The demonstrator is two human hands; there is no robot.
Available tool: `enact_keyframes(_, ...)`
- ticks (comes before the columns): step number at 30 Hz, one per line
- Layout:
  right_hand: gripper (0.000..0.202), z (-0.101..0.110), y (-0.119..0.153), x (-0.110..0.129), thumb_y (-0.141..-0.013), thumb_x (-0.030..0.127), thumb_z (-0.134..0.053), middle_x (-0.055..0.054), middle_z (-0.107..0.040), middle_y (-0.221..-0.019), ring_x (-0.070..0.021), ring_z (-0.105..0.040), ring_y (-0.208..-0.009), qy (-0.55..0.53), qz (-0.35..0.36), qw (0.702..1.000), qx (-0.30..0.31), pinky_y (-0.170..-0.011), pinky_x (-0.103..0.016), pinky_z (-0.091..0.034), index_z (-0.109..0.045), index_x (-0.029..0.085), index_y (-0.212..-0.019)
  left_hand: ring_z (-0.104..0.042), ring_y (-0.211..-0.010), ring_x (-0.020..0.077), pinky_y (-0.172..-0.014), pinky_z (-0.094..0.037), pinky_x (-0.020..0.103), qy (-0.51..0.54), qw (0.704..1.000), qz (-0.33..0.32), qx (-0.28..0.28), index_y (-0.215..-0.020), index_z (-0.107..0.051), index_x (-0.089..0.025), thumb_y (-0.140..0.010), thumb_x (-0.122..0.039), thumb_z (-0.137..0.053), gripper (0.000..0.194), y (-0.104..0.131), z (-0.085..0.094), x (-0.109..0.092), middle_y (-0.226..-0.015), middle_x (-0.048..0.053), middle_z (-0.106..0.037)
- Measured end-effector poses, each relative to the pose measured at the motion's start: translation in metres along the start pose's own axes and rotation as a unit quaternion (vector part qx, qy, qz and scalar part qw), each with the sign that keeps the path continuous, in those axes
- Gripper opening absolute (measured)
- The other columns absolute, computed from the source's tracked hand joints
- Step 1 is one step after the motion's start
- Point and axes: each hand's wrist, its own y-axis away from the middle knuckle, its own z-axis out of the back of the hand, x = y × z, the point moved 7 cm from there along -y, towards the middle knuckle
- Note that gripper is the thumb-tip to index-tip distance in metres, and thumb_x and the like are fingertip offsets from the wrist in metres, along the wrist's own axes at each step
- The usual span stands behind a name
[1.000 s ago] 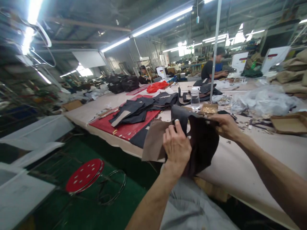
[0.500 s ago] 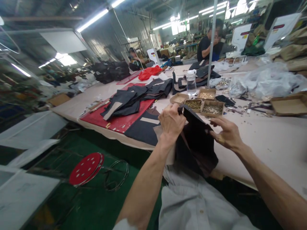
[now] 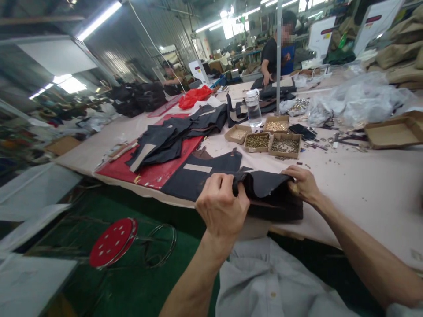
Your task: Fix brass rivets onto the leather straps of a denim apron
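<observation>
Dark fabric [image 3: 269, 182] now gripped by the closed left hand [image 3: 223, 202], pinched by the right hand [image 3: 302, 182] (to be kept spread, presumably)!

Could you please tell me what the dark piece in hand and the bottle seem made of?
The dark piece: matte, perhaps fabric or thin leather, since it bends into curved folds. The bottle: clear, glossy plastic or glass, being see-through.

Workshop: white machines [image 3: 321, 40], strip lights [image 3: 100, 20], boxed fittings [image 3: 257, 141]
</observation>
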Motion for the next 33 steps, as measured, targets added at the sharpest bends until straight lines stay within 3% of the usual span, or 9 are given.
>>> enact_keyframes(4, 0.011, 0.009, 0.026, -0.002, -0.08, 0.028, -0.065, -0.006, -0.066, -0.088, -0.0209, -0.061, -0.079, 0.105, -0.098, 0.986, -0.087, -0.067, -0.029, -0.042, -0.068, 0.02, -0.086, -0.063, -0.081, 0.021, -0.065, -0.038, 0.031, -0.03, 0.999, 0.017, 0.035, -0.077, -0.063, -0.02, -0.091, -0.03, -0.058, 0.018, 0.001, -0.037, 0.004, -0.087, 0.007, -0.065)
enact_keyframes(6, 0.027, 0.01, 0.046, -0.004, -0.084, 0.044, -0.067, -0.003, -0.061, -0.072, -0.0182, -0.056, -0.066, 0.111, -0.169, 0.973, -0.114, -0.062, -0.029, -0.038, -0.061, 0.02, -0.073, -0.062, -0.076, 0.0196, -0.064, -0.037, 0.031, -0.031, 0.998, 0.028, 0.039, -0.076, -0.062, -0.02, -0.092, -0.031, -0.057, 0.02, 0.0, -0.052, 0.009, -0.087, 0.007, -0.064)
enact_keyframes(12, 0.036, -0.043, 0.075, -0.026, -0.089, 0.054, -0.06, -0.003, -0.07, -0.076, -0.0189, -0.063, -0.064, -0.069, -0.256, 0.961, 0.083, -0.06, -0.027, -0.042, -0.068, 0.02, -0.097, -0.063, -0.098, 0.0282, -0.082, -0.049, 0.039, 0.007, 0.997, 0.057, -0.045, -0.096, -0.064, -0.014, -0.092, -0.028, -0.057, 0.016, -0.003, -0.074, 0.022, -0.106, 0.016, -0.063)
enact_keyframes(16, 0.052, -0.056, 0.062, -0.051, -0.093, 0.066, -0.049, -0.008, -0.07, -0.069, -0.0229, -0.066, -0.065, -0.041, -0.321, 0.938, 0.127, -0.059, -0.029, -0.043, -0.071, 0.019, -0.09, -0.044, -0.137, 0.0323, -0.108, -0.044, 0.048, 0.125, 0.96, -0.233, -0.091, -0.121, -0.059, -0.016, -0.092, -0.016, -0.057, 0.03, 0.01, -0.085, -0.015, -0.138, 0.019, -0.054)
enact_keyframes(19, 0.06, -0.063, 0.049, -0.059, -0.092, 0.072, -0.045, -0.012, -0.069, -0.066, -0.0249, -0.066, -0.063, -0.007, -0.351, 0.923, 0.158, -0.057, -0.031, -0.042, -0.072, 0.018, -0.081, -0.052, -0.127, 0.0256, -0.104, -0.049, 0.039, 0.171, 0.827, -0.531, 0.067, -0.107, -0.064, -0.02, -0.094, -0.014, -0.052, 0.019, 0.05, -0.109, -0.055, -0.119, 0.011, -0.067)
enact_keyframes(21, 0.066, -0.068, 0.046, -0.063, -0.092, 0.074, -0.042, -0.014, -0.068, -0.066, -0.0263, -0.066, -0.061, 0.018, -0.378, 0.907, 0.182, -0.056, -0.033, -0.04, -0.072, 0.017, -0.081, -0.059, -0.113, 0.0249, -0.092, -0.054, 0.036, 0.158, 0.764, -0.595, 0.193, -0.101, -0.065, -0.017, -0.094, -0.015, -0.049, 0.017, 0.068, -0.13, -0.067, -0.104, 0.011, -0.069)
enact_keyframes(27, 0.056, -0.072, 0.058, -0.062, -0.094, 0.067, -0.047, -0.013, -0.072, -0.077, -0.0256, -0.067, -0.07, 0.03, -0.331, 0.925, 0.187, -0.062, -0.032, -0.043, -0.074, 0.018, -0.093, -0.06, -0.116, 0.025, -0.1, -0.054, 0.039, 0.22, 0.876, -0.269, 0.336, -0.137, -0.055, -0.015, -0.079, -0.006, -0.053, 0.059, 0.019, -0.216, -0.038, -0.124, 0.013, -0.067)
enact_keyframes(31, 0.043, -0.068, 0.083, -0.052, -0.092, 0.046, -0.057, -0.005, -0.072, -0.09, -0.0179, -0.063, -0.068, -0.134, -0.254, 0.949, 0.134, -0.064, -0.029, -0.049, -0.067, 0.022, -0.126, -0.067, -0.104, 0.0201, -0.097, -0.055, 0.035, 0.4, 0.81, -0.043, 0.426, -0.124, -0.069, -0.015, -0.086, -0.014, -0.055, 0.041, 0.014, -0.285, -0.008, -0.119, 0.009, -0.073)
enact_keyframes(33, 0.036, -0.062, 0.093, -0.045, -0.09, 0.039, -0.061, -0.006, -0.07, -0.1, -0.0177, -0.064, -0.075, -0.174, -0.223, 0.953, 0.109, -0.069, -0.029, -0.051, -0.07, 0.021, -0.12, -0.068, -0.1, 0.0203, -0.093, -0.055, 0.036, 0.451, 0.773, -0.012, 0.446, -0.118, -0.073, -0.016, -0.087, -0.024, -0.063, 0.034, 0.023, -0.302, -0.005, -0.114, 0.009, -0.074)
